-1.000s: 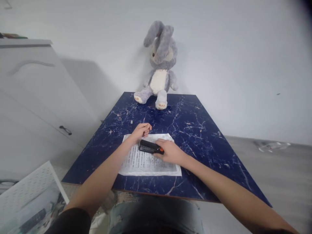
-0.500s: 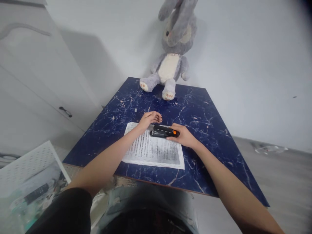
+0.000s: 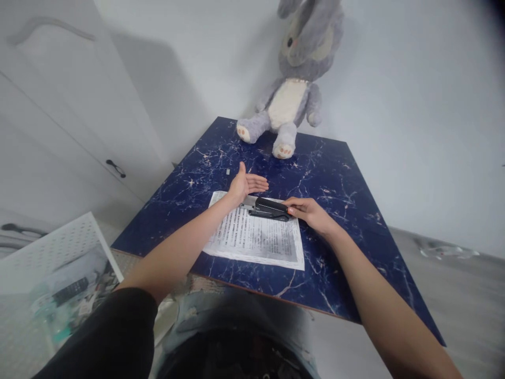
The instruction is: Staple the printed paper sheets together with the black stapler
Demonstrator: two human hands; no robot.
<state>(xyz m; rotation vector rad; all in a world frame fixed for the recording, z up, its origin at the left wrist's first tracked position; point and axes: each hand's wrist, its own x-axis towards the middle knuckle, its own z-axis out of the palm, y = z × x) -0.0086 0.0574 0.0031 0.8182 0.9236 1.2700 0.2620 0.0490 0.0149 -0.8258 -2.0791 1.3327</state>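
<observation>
A black stapler [image 3: 272,207] with a silver part at its left end lies over the top of a stack of printed paper [image 3: 256,239]. My right hand [image 3: 310,213] grips its right end, thumb in front and fingers behind. At the stapler's left end is my left hand [image 3: 246,183], open, its thumb raised and its fingers stretched out to the right. That hand holds nothing; whether its wrist touches the paper or stapler I cannot tell. The sheets lie near the front of a dark blue marbled table [image 3: 327,195].
A grey plush rabbit [image 3: 290,102] sits at the table's back against the wall. Behind my left hand lies a small white piece [image 3: 228,172]. At the lower left stands a white perforated basket [image 3: 59,247] holding assorted items, near a white cabinet [image 3: 79,121].
My left hand has turned, with thumb now up and fingers straighter. The stapler has shifted in my right hand, showing its silver part and hiding most of its orange part. The view has moved slightly.
</observation>
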